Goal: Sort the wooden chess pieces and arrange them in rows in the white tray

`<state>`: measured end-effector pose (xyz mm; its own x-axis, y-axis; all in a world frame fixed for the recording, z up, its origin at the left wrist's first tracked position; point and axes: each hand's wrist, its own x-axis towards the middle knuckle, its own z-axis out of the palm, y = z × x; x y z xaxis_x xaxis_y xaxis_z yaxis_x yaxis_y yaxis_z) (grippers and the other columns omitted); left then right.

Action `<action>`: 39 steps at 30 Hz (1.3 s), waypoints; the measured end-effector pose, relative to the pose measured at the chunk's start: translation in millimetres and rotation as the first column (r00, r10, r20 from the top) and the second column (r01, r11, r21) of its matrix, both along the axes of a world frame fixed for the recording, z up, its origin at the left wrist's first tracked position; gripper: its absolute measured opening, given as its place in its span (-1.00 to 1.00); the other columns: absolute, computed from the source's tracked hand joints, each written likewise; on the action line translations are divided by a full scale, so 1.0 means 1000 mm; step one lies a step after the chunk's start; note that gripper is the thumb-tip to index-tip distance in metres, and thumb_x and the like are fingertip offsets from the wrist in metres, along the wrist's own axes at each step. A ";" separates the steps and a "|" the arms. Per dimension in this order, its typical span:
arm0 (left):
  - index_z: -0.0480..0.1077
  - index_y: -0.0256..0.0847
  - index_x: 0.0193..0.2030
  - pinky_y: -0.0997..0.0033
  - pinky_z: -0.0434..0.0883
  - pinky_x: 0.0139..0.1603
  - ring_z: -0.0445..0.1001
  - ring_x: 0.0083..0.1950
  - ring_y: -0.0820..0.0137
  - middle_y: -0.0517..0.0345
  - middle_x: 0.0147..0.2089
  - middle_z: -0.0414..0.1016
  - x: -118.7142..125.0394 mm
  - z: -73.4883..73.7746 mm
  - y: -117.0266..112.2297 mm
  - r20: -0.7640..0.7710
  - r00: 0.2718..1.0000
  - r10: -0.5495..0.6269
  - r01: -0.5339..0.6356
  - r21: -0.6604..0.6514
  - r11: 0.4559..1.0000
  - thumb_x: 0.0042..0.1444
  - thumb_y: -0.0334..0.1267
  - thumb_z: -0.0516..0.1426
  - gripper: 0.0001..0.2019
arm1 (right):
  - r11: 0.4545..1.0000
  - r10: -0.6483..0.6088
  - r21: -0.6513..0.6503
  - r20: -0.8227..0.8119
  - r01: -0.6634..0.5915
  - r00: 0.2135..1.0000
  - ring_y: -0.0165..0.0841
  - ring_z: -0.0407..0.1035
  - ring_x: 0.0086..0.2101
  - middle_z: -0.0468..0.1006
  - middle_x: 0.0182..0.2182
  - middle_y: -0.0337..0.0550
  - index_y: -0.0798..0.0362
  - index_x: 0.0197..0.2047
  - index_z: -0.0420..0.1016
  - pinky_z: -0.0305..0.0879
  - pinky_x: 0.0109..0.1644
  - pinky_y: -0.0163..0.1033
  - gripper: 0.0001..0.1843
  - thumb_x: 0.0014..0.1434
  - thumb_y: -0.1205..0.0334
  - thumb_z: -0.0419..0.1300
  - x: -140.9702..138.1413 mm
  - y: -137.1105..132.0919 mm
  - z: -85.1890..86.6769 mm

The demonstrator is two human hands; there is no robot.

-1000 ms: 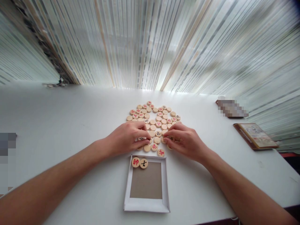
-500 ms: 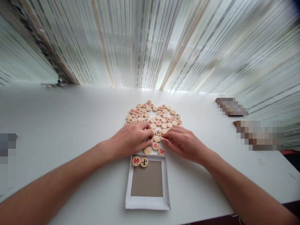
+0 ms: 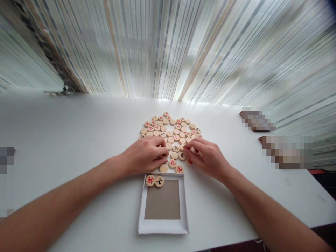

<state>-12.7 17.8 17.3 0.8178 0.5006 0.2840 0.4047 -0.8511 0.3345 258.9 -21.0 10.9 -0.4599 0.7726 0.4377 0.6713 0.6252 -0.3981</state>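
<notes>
Round wooden Chinese chess pieces with red or black characters, some blank side up, lie in a cluster on the white table. My left hand (image 3: pixel 147 154) is curled at the cluster's near left side, its thumb and fingers closed around a piece largely hidden beneath them. On the near right, my right hand (image 3: pixel 206 156) pinches with thumb and forefinger at the edge of a blank piece (image 3: pixel 181 147). Between the hands lie a black-marked piece (image 3: pixel 175 148), a blank piece (image 3: pixel 174 155) and a red-marked piece (image 3: pixel 172 163). Other pieces are covered by my fingers.
A shallow white box (image 3: pixel 185 210) with a grey-brown bottom stands nearest me. Two larger pieces, one red-marked (image 3: pixel 150 180) and one black-marked (image 3: pixel 159 181), sit at its far left corner. Blurred-out objects lie at right and left. A striped string curtain (image 3: pixel 147 52) hangs behind the table (image 3: pixel 105 119).
My right hand has shifted slightly, uncovering a black-marked piece and a red-marked piece beside it. My left fingers have drawn a little to the left. The view has moved slightly.
</notes>
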 end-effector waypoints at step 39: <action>0.60 -0.19 -0.13 0.33 0.39 -0.13 0.50 -0.19 0.31 0.07 -0.19 0.53 -0.013 0.001 0.019 0.003 0.990 0.144 -0.143 -0.070 0.987 0.40 -0.27 0.16 -0.84 | 0.992 -0.109 -0.057 0.013 0.109 0.994 -0.24 0.58 -0.20 0.55 0.03 0.04 0.01 0.06 0.60 0.51 -0.20 -0.18 -0.79 0.42 0.25 0.21 0.002 0.011 -0.011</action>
